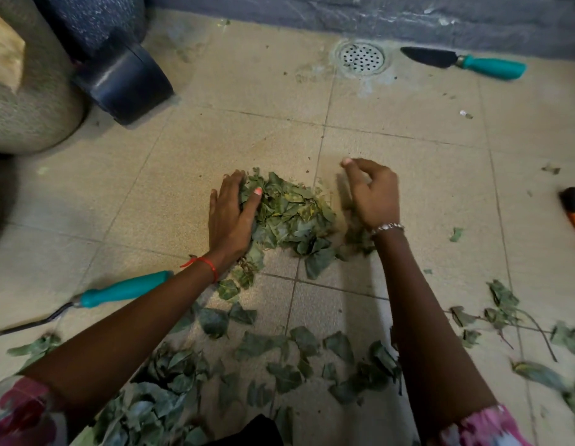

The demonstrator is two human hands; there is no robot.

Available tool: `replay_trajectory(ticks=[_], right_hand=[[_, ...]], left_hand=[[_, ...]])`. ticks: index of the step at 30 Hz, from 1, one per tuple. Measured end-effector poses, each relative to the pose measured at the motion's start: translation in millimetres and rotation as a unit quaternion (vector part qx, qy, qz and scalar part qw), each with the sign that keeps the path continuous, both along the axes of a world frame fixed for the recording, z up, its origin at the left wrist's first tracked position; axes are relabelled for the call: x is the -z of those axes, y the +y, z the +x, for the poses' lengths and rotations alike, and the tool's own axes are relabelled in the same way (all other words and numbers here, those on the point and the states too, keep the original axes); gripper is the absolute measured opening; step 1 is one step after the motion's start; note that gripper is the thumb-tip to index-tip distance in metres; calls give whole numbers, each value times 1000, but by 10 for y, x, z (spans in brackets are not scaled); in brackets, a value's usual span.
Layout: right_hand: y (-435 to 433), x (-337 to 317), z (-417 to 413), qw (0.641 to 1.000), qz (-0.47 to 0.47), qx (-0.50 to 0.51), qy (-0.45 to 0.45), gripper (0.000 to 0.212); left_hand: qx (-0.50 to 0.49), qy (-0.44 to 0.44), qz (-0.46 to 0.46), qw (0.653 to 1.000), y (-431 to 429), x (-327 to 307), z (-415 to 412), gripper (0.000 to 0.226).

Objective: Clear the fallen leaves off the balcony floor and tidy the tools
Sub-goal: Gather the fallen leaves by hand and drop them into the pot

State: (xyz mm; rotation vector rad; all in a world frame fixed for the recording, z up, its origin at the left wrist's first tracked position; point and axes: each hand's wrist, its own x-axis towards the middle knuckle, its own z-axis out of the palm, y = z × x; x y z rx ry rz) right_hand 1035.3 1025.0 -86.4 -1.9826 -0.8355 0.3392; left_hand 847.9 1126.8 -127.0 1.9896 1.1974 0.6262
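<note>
Nearest the camera, loose leaves (215,375) are scattered over the tiled floor (408,117) between two bare forearms. Beside the left forearm a teal-handled tool (121,289) is laid, its metal end pointing away to the left. Further out, a heaped pile (289,214) of leaves is flanked by both hands. The left hand (229,217) is pressed flat against the pile's left side, fingers spread and nothing gripped. The right hand (373,194) is blurred at the pile's right edge, fingers loosely curled; whether anything is held cannot be told. At the right edge an orange-and-black object (574,206) is partly seen. Farthest off, a trowel (466,62) is laid beside a round drain (361,57) at the wall.
</note>
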Motion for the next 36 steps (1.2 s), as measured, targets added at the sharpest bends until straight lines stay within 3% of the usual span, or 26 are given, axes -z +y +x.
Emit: replay_trajectory(ticks=[5, 9, 12, 15, 19, 24, 27, 31, 36], right_hand=[[-330, 319, -109, 996, -61, 69, -15, 67], [-169, 369, -665, 993, -90, 21, -69, 72], [-27, 349, -903, 999, -27, -22, -32, 74], [83, 331, -858, 999, 45, 5, -26, 72], [240, 354, -759, 995, -45, -29, -83, 68], [432, 413, -792, 986, -72, -95, -121, 69], [520, 390, -892, 993, -31, -85, -78, 70], [602, 308, -1111, 995, 75, -28, 60, 56], [618, 242, -1122, 935, 220, 31, 277, 26]], left_hand=[[17, 28, 2, 999, -7, 8, 3, 67], [18, 32, -7, 999, -13, -12, 1, 68], [11, 30, -15, 999, -18, -41, 2, 70], [10, 7, -22, 1000, -26, -65, 3, 70], [25, -8, -12, 1000, 100, -71, 23, 71], [73, 0, 1, 997, 191, -49, 162, 72], [68, -60, -46, 995, 119, -16, 246, 71], [20, -217, -139, 966, 21, -21, 324, 55], [17, -365, -259, 894, -25, -94, 439, 32]])
